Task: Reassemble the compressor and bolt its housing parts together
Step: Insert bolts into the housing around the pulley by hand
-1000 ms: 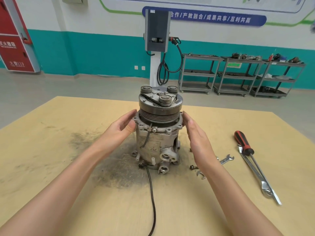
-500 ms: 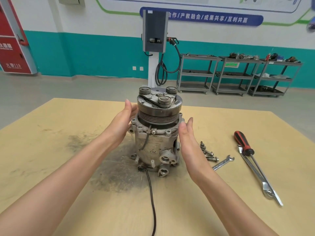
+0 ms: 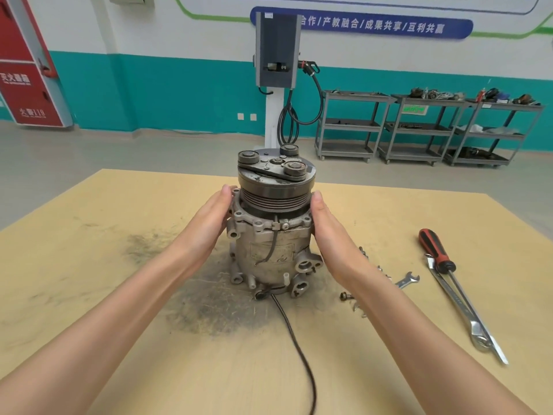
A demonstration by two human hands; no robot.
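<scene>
Aluminium compressor [image 3: 273,235] now clasped at its flange by flat-fingered left hand [image 3: 209,223] and right hand [image 3: 327,232], both resettled lower; bolts [image 3: 347,295] still loose on surface [image 3: 119,295].

you face a teal-and-white wall [image 3: 179,85] | grey charging post [image 3: 276,49] stands before it | grey shelf carts [image 3: 419,127] right of the post | red cabinet [image 3: 27,70] far left of it | grey floor [image 3: 119,151]

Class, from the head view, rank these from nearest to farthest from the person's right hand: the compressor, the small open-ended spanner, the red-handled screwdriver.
1. compressor: touched by the right hand, on its left.
2. small open-ended spanner: on the table to the hand's right.
3. red-handled screwdriver: farther right still.
</scene>
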